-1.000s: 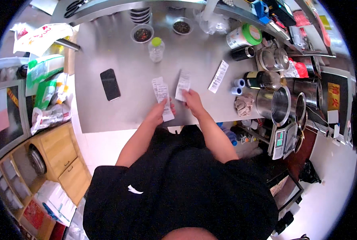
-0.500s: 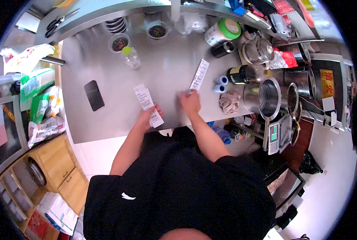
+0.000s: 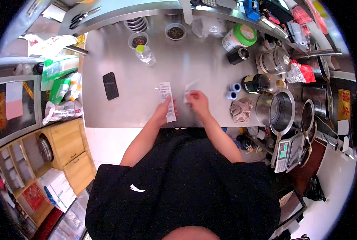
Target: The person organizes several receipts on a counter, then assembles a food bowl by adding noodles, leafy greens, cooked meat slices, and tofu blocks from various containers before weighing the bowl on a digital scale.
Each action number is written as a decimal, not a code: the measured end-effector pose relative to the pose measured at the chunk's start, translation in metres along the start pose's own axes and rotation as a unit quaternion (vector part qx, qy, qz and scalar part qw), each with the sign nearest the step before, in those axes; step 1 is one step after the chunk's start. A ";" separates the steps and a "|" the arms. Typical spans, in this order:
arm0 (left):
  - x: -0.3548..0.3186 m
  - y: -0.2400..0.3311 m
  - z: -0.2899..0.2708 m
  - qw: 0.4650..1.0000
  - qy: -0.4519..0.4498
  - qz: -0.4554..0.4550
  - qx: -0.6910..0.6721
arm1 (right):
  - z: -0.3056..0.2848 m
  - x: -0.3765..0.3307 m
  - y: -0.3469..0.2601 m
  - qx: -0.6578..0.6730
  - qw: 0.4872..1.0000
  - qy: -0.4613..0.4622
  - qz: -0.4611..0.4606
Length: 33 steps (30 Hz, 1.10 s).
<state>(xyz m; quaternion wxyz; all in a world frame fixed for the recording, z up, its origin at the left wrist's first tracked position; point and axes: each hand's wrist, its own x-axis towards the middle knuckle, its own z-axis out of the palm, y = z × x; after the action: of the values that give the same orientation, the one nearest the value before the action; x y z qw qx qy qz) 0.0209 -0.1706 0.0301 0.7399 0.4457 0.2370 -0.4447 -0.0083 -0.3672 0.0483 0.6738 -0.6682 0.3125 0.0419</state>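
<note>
Over the near part of the steel table [image 3: 126, 114], my left hand [image 3: 161, 113] is closed round a long printed paper receipt [image 3: 165, 90]. Its lower end hangs out below my fingers, and whether it is one slip or several I cannot tell. My right hand [image 3: 199, 103], a little to the right, pinches the near end of a second paper slip [image 3: 191, 87], which is smeared by motion. The two papers are apart. A dark phone [image 3: 110, 86] lies flat to the left of my hands.
Toward the back stand a clear bottle [image 3: 146, 57] with a yellow-green cap and bowls of dark food [image 3: 175, 32]. To the right are a crumpled cloth [image 3: 241, 110], two small paper rolls [image 3: 231, 95], a dark jar [image 3: 256, 83], a green-lidded tub [image 3: 239, 38] and a steel pot [image 3: 282, 112].
My right hand has drawn its slip nearer and toward my left hand. The left hand's receipt has turned more upright. The whole view has shifted, with the table's things now farther right.
</note>
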 end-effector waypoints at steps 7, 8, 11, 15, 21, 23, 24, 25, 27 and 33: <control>-0.003 0.014 0.031 0.997 -0.015 0.015 -0.069 | 0.021 -0.052 -0.019 -0.249 0.958 -0.094 -0.105; -0.004 0.014 0.033 0.999 -0.010 0.035 -0.010 | 0.019 -0.052 -0.024 -0.249 0.958 -0.094 -0.107; -0.009 0.017 0.034 0.997 -0.005 0.065 0.029 | 0.014 -0.054 -0.046 -0.298 0.932 -0.131 -0.161; -0.016 0.030 0.037 0.994 -0.048 0.098 -0.029 | 0.020 -0.068 -0.048 -0.275 0.948 -0.060 -0.147; -0.037 0.051 0.063 0.988 -0.103 0.111 -0.024 | 0.019 -0.057 -0.029 -0.025 0.978 -0.182 0.097; -0.036 0.060 0.057 0.986 -0.134 0.101 -0.022 | 0.017 -0.053 -0.023 -0.188 0.966 -0.175 0.015; -0.038 0.070 0.056 0.981 -0.118 0.119 -0.100 | 0.017 -0.060 -0.026 -0.124 0.973 -0.187 0.051; -0.040 0.082 0.053 0.970 -0.098 0.135 -0.179 | 0.020 -0.071 -0.032 -0.058 0.973 -0.205 0.086; -0.042 0.109 0.041 0.967 -0.095 0.143 -0.187 | 0.018 -0.091 -0.059 -0.069 0.966 -0.226 0.103; -0.029 0.115 0.059 0.970 -0.122 0.128 -0.166 | 0.007 -0.096 -0.026 -0.169 0.976 -0.138 -0.016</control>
<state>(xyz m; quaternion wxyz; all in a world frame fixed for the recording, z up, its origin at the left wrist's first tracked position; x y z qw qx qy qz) 0.1036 -0.1850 0.1319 0.8776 0.2853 0.1562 -0.3521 -0.0698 -0.3285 0.1165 0.5887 -0.7648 0.1943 0.1756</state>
